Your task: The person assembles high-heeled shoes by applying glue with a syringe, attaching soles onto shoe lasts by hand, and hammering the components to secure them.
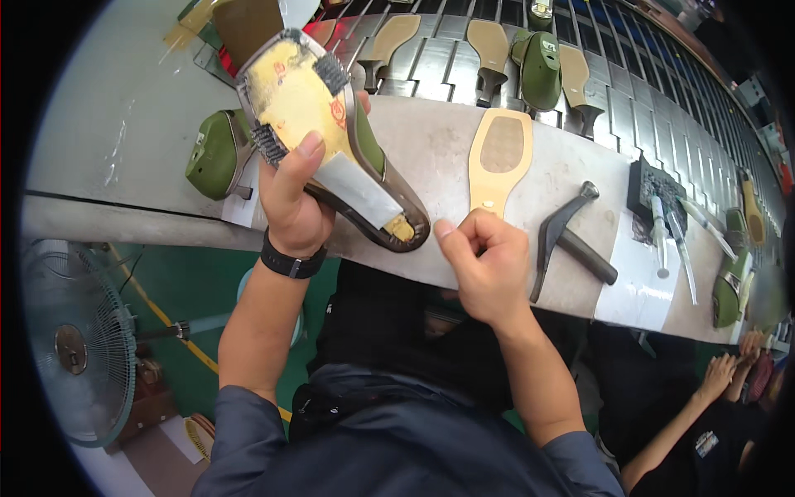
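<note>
My left hand (291, 203) grips a shoe on its last (310, 112), bottom side up, thumb lying across the underside. That underside is yellowish, with rough dark patches at the forefoot and a pale strip down to the heel; green upper shows along the side. Just right of the heel end is my right hand (490, 265), thumb and fingers pressed together; whatever they may hold is hidden. Behind it on the bench lies a tan sole (501, 153), its lower end partly covered by the hand. A hammer with a long curved black head (588, 255) lies further right.
A green shoe (217, 157) stands at the bench's left. Soles with heels (487, 45) and another green shoe (541, 73) sit on the slatted metal conveyor (439, 62). Syringes (660, 236) lean by a black box (650, 186). A fan (74, 356) stands lower left; a co-worker's hand (719, 374) shows lower right.
</note>
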The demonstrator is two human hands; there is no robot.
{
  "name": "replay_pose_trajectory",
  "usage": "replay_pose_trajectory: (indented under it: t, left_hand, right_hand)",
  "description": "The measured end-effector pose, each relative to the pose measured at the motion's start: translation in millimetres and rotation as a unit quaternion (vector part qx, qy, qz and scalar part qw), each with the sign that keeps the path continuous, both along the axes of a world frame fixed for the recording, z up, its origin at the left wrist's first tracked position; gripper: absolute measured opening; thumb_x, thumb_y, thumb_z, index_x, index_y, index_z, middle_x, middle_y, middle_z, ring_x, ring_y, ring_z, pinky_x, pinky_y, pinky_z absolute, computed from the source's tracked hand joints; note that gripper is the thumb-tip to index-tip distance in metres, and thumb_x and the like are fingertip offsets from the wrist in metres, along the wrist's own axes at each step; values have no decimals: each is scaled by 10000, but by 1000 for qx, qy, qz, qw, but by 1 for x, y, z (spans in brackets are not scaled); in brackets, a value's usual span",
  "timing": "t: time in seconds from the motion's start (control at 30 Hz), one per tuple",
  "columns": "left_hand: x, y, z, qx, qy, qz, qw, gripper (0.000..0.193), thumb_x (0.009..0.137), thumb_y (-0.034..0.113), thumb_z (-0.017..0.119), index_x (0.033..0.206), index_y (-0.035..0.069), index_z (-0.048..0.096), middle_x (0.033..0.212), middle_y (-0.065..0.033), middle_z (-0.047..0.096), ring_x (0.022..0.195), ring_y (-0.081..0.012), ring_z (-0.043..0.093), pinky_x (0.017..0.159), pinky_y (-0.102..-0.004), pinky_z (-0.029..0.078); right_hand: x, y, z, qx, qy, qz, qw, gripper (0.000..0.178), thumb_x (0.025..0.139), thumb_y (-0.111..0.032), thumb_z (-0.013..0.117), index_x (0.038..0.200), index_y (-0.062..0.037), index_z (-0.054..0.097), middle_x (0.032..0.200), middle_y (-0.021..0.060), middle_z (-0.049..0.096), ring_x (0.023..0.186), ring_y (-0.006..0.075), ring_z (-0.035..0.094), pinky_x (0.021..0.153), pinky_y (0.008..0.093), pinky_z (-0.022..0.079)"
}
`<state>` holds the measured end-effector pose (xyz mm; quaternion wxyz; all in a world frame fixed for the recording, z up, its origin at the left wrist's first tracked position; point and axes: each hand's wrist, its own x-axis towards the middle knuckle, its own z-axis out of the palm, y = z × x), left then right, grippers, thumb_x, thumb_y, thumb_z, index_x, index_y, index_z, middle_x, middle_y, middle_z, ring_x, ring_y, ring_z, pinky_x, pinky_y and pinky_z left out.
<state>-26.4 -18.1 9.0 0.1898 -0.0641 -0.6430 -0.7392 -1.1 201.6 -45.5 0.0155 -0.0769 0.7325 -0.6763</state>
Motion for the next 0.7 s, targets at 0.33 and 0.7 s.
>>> replay_pose_trajectory:
  t: [0.33,0.7]
  left_hand:
    - [-6,10,3,43,-16,-49,998,742,908,328,652,1504,-58,438,1375,-275,636,1255,-313,643,1062,-402,516]
    - [19,-10,6,77,29,-88,993,704,938,261,646,1535,-35,414,1430,-251,611,1297,-303,622,1103,-418,501]
  right_hand:
    - [3,5,3,0,10,62,998,299,912,-143,802,723,-31,599,459,11,453,416,105,419,446,306,352]
    - [51,25,-1,319,240,-86,913,303,841,-76,801,1124,2,727,1502,347,514,1389,453,536,1127,483,456]
